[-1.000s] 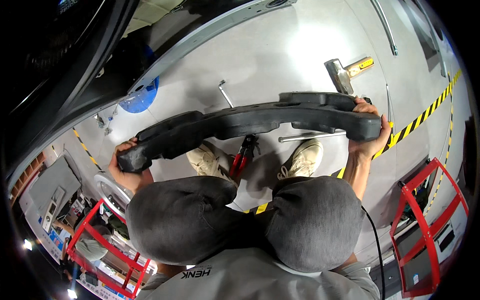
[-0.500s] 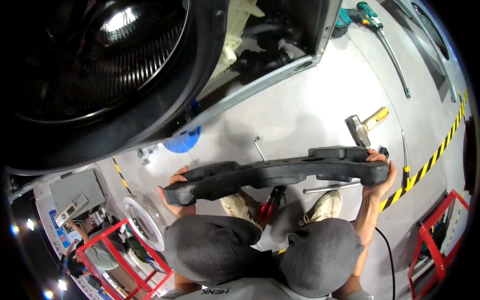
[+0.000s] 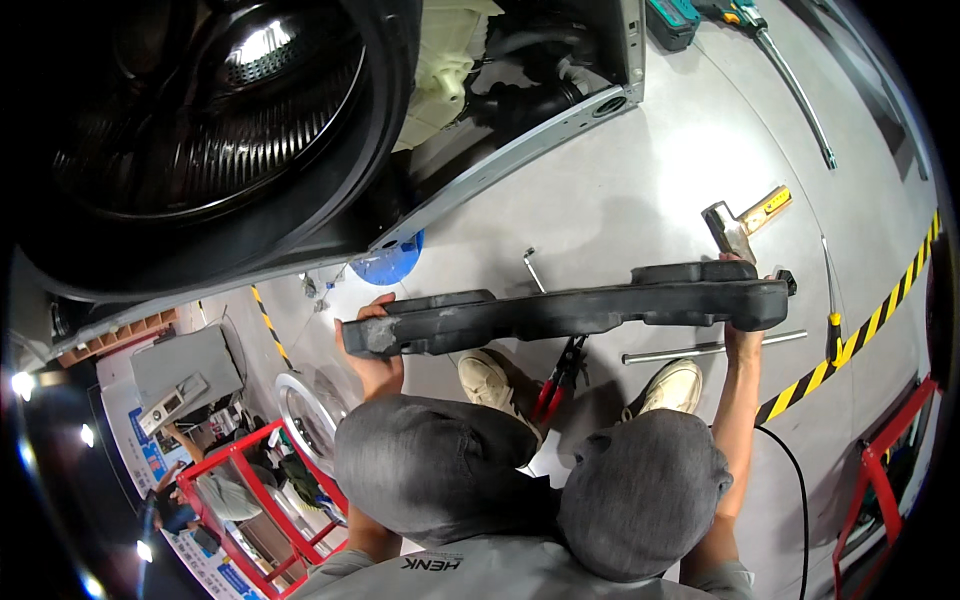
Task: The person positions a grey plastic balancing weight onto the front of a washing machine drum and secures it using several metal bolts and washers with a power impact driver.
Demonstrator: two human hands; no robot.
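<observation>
I hold a long, dark, moulded slab (image 3: 570, 312) across my front, over my shoes. My left hand (image 3: 372, 355) is closed round its scuffed left end. My right hand (image 3: 743, 325) grips the right end, largely hidden by it. Just beyond stands an opened washing machine (image 3: 225, 235), with a dark door seal, drum and metal frame. A hammer (image 3: 740, 225) and a small bent wrench (image 3: 533, 268) lie on the floor beyond the slab; red-handled pliers (image 3: 555, 390) and a steel bar (image 3: 670, 352) lie on my side of it.
A cordless drill (image 3: 700, 20), long extension (image 3: 795, 100) and yellow screwdriver (image 3: 835, 330) lie rightward. Striped tape (image 3: 880, 335) crosses the floor. Red frames (image 3: 870, 480) stand either side. A round door (image 3: 295, 410) lies left, near another person (image 3: 220, 490). A blue disc (image 3: 390, 262) is under the machine.
My view has swung up, bringing more of the washing machine and the drill into sight. The slab is still in both hands and has turned slightly, showing more of its side face.
</observation>
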